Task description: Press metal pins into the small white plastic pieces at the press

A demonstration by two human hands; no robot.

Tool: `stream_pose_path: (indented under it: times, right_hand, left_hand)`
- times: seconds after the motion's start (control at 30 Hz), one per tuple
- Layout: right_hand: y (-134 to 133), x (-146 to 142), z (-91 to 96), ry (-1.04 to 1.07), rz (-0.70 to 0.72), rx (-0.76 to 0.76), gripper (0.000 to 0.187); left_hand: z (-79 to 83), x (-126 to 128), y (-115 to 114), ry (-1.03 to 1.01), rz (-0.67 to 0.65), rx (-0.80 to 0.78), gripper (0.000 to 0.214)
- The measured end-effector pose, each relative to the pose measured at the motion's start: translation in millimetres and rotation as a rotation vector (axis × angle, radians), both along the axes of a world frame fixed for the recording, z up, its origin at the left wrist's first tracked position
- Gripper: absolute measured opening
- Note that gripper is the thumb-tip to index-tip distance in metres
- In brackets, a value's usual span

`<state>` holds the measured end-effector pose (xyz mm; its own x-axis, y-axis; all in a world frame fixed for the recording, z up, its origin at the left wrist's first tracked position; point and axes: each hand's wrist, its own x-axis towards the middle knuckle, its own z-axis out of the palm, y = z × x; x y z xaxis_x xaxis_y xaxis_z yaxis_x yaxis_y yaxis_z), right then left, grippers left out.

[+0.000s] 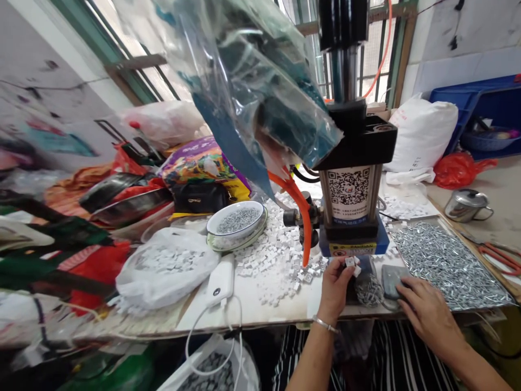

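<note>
My left hand [336, 288], with a metal bangle at the wrist, pinches a small white square plastic piece [350, 262] below the bench press [350, 195]. A second white piece touches it on the right. My right hand [427, 309] has its fingers stretched out, the tips resting at the edge of a flat grey block [391, 279]. Between the two hands lies a small heap of metal pins [368, 290] at the foot of the press. Many loose white plastic pieces [280, 255] are spread over the table left of the press.
A wide tray of metal pins [448, 260] lies at the right, near red-handled scissors [500, 258] and a steel mug [467, 205]. At the left stand a white bowl of pins [236, 220], a plastic bag of white pieces [166, 266] and a cabled white power bank [220, 279].
</note>
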<state>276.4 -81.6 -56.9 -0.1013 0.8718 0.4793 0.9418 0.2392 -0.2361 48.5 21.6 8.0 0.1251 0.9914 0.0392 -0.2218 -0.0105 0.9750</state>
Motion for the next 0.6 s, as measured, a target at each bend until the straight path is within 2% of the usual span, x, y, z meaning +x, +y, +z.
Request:
stream_pose_path:
  times: [0.13, 0.27, 0.4, 0.53, 0.6]
  right_hand:
    - [-2, -9, -1.4, -0.056, -0.045, 0.023, 0.029]
    - [0, -4, -0.7, 0.017, -0.010, -0.003, 0.029]
    - [4, 13, 5.0, 0.183, 0.069, 0.027, 0.027]
    - [5, 41, 6.6, 0.296, -0.018, 0.068, 0.027]
    - [6, 54, 2.4, 0.298, -0.069, 0.061, 0.028]
  left_hand:
    - [0.2, -1, 0, 0.011, -0.011, -0.003, 0.021]
    - [1.4, 0, -1, 0.007, 0.017, 0.030, 0.024]
    - [6.1, -7, -6, 0.006, 0.064, 0.071, 0.027]
    - [17.9, -27, -19, 0.206, 0.117, 0.137, 0.013]
    - [21.9, -36, -26, 0.257, 0.049, 0.075, 0.012]
